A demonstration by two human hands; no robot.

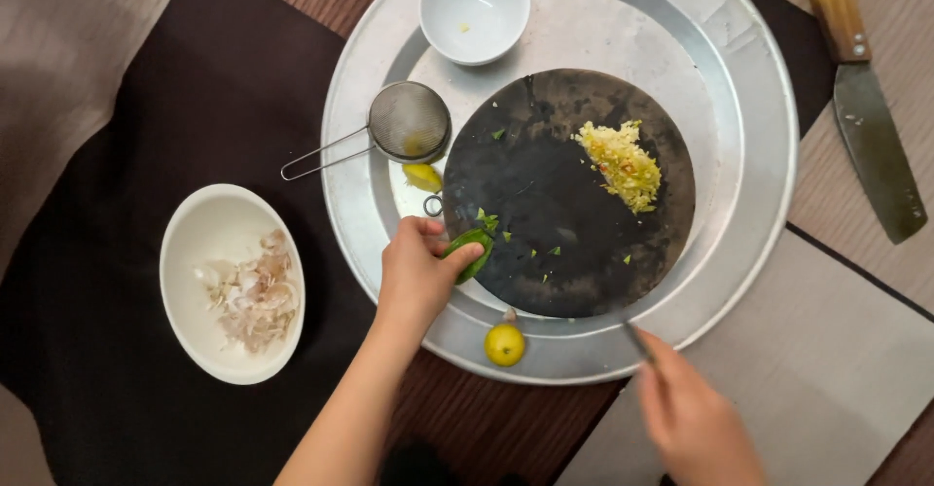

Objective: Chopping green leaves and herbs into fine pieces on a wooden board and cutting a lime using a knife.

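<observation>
**Near the board's left edge: chili pinned, blade close**

From the head camera, the left hand (pixel 420 270) pinches a green chili (pixel 471 252) on the dark round board (pixel 545 214). The blurred right hand (pixel 693 418) is closed around a thin blade (pixel 637 338). The fingertips could be nicked; the chili may roll.

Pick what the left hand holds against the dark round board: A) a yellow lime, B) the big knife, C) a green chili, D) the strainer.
C: the left hand pinches a green chili at the edge of the board; the yellow lime, the strainer and the big knife all lie apart from it.
</observation>
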